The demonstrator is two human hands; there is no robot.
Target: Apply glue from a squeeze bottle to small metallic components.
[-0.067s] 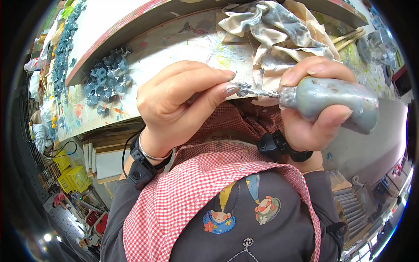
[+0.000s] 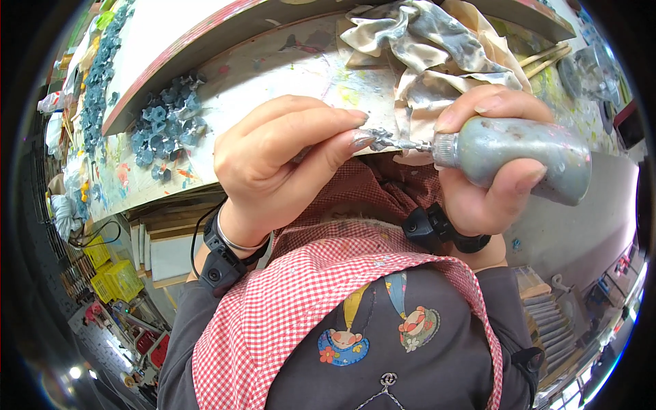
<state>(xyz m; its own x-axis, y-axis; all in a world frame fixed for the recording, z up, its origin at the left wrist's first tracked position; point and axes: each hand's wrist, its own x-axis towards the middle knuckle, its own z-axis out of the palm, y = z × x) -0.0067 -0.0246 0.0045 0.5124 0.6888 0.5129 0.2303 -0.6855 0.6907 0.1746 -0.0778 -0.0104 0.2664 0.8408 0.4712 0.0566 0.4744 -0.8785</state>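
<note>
The left hand [image 2: 270, 154] pinches a small silver-grey piece [image 2: 383, 139]; the right hand [image 2: 471, 201] grips a grey squeeze bottle [image 2: 529, 152], nozzle [image 2: 418, 145] toward it. Blue-grey pieces [image 2: 162, 126] lie left of both hands.

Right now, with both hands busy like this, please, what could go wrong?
The left hand pinches the small silvery piece in its fingers, so it might slip.

The right hand holds the grey bottle sideways, its nozzle at the piece; a hard squeeze could perhaps release too much.

The checked apron shows just below them in the view, so a drip might land on it.
</note>
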